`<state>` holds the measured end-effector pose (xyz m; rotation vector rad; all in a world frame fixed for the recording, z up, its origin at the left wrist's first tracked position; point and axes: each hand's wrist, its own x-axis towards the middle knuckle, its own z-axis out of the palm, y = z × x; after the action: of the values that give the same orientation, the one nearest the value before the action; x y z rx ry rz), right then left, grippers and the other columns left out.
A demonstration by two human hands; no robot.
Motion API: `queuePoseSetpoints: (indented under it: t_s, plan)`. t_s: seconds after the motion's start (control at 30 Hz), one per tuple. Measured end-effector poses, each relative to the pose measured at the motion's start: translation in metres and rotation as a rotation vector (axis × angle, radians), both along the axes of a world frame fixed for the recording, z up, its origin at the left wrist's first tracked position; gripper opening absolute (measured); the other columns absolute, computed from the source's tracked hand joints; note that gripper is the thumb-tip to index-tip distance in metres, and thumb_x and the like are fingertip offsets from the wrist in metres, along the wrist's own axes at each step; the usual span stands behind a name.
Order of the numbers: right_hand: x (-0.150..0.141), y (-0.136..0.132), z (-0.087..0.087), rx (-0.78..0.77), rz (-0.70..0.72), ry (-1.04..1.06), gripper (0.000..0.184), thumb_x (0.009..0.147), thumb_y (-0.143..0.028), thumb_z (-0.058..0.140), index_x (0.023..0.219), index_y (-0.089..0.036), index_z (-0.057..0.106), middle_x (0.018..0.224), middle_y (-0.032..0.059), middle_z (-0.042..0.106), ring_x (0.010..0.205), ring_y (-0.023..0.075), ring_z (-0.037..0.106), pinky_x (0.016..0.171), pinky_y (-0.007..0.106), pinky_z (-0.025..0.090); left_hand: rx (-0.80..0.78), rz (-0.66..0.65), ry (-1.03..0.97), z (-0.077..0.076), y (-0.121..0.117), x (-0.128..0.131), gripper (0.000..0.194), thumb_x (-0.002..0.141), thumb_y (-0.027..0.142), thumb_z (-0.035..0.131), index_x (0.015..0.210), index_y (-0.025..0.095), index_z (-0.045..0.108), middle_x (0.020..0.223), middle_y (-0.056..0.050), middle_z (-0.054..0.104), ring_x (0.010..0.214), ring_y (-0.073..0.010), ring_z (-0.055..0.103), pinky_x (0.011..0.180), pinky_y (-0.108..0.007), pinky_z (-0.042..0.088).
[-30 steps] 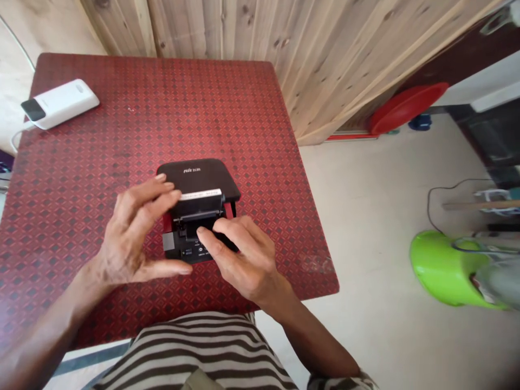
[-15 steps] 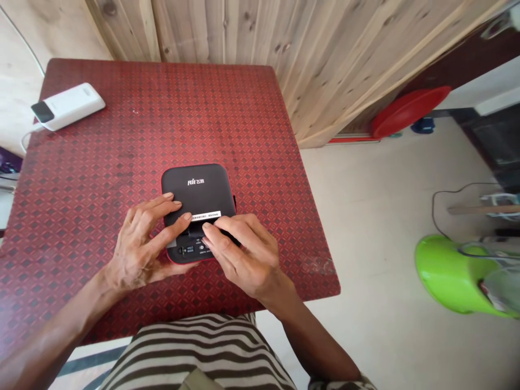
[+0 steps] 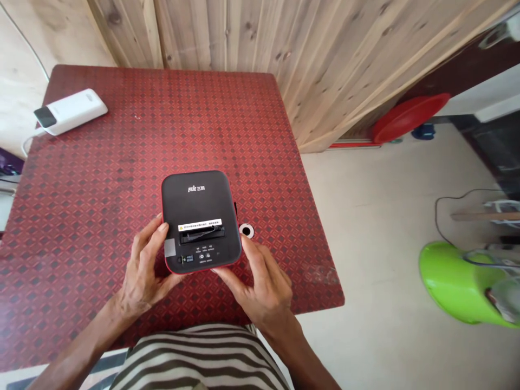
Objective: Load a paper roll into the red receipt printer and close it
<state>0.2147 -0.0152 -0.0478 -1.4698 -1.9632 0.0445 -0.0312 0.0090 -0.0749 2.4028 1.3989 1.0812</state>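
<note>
Moved since the earlier frame are both grips: the left grip [image 3: 142, 277] is now taken off the top of the black device [image 3: 199, 208] and set against its left side, while the right grip [image 3: 264, 287] is drawn from the slot [image 3: 202, 239] to the right near corner, and a white ring [image 3: 250, 233] with a dark centre is now seen just beside the forefinger. Each grip is curled around a near corner, thumb at the front edge and fingers at the side, and the device is held between the two on the near part of the red patterned surface [image 3: 162, 119]; whether it is lifted cannot be told. As only its near half is gripped, the far end could be let dip if it were raised, and the ring could be nudged away by the forefinger. A dark piece [image 3: 205, 233] is seen aslant in the slot; if loose, it could be dislodged by tilting. The top is rounded, edged in red, and marked with a white logo [image 3: 196, 189], a white label [image 3: 200, 224] and a grey patch [image 3: 169, 247].
</note>
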Motion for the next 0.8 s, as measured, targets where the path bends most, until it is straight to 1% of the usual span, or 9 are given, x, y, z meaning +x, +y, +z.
queuePoseSetpoints:
  t_s: [0.1,0.2,0.37,0.53,0.63,0.7,0.73,0.8]
  plan:
    - [-0.004,0.003,0.001,0.016,0.0,0.006,0.06,0.096,-0.04,0.075,0.145,-0.012,0.055,0.102,0.0146,0.079,0.089,0.0239,0.079,0.08,0.033,0.067,0.023,0.002,0.003,0.0,0.0,-0.002,0.098,0.083,0.033,0.085,0.163,0.018,0.031,0.149,-0.023,0.055,0.136,-0.0327,0.059,0.105,-0.047,0.06]
    - [-0.007,0.004,0.001,0.005,0.009,0.041,0.062,0.093,-0.036,0.079,0.144,-0.01,0.056,0.102,0.0153,0.079,0.088,0.0251,0.079,0.081,0.034,0.068,0.048,0.028,0.005,0.0,0.001,-0.004,0.093,0.083,0.03,0.085,0.161,0.021,0.036,0.148,-0.021,0.057,0.132,-0.0313,0.063,0.102,-0.044,0.062]
    - [-0.008,0.006,-0.002,-0.048,0.007,0.081,0.062,0.096,-0.036,0.074,0.149,-0.014,0.051,0.109,0.0161,0.079,0.091,0.0261,0.079,0.081,0.038,0.069,0.074,0.051,0.016,0.002,0.004,-0.002,0.091,0.083,0.036,0.085,0.16,0.028,0.038,0.145,-0.016,0.061,0.128,-0.0295,0.066,0.1,-0.044,0.063]
    - [-0.007,0.006,-0.004,-0.054,0.01,0.079,0.062,0.097,-0.035,0.074,0.151,-0.015,0.049,0.111,0.0156,0.078,0.089,0.0244,0.078,0.079,0.036,0.068,0.076,0.072,0.007,0.0,0.003,0.002,0.092,0.082,0.038,0.087,0.16,0.027,0.038,0.144,-0.016,0.06,0.128,-0.0293,0.065,0.101,-0.045,0.062]
    - [-0.001,0.004,0.001,-0.067,0.029,0.096,0.064,0.096,-0.04,0.074,0.15,-0.016,0.05,0.108,0.0145,0.077,0.086,0.0235,0.077,0.077,0.037,0.067,0.079,0.067,-0.01,0.001,0.001,0.002,0.093,0.081,0.035,0.088,0.16,0.025,0.039,0.146,-0.017,0.058,0.129,-0.0295,0.065,0.099,-0.043,0.063]
    - [0.007,0.003,0.004,-0.034,0.028,0.131,0.067,0.093,-0.046,0.077,0.149,-0.017,0.052,0.106,0.0134,0.076,0.085,0.0236,0.074,0.075,0.038,0.067,0.088,0.052,-0.023,0.003,0.0,0.001,0.089,0.082,0.033,0.087,0.158,0.026,0.041,0.148,-0.016,0.058,0.128,-0.0283,0.065,0.097,-0.041,0.064]
    - [0.012,0.003,0.006,-0.015,0.01,0.158,0.067,0.092,-0.045,0.079,0.148,-0.019,0.052,0.106,0.0125,0.075,0.084,0.0234,0.073,0.073,0.039,0.066,0.096,0.045,-0.029,0.004,0.0,0.0,0.087,0.082,0.033,0.086,0.157,0.027,0.042,0.148,-0.016,0.058,0.126,-0.0273,0.066,0.096,-0.04,0.065]
    - [0.022,0.006,0.005,-0.002,-0.05,0.198,0.062,0.091,-0.037,0.081,0.145,-0.021,0.055,0.109,0.012,0.073,0.085,0.0232,0.07,0.071,0.039,0.065,0.113,0.031,-0.033,0.005,0.0,-0.001,0.083,0.083,0.031,0.086,0.155,0.028,0.045,0.147,-0.015,0.058,0.124,-0.0255,0.067,0.093,-0.037,0.066]
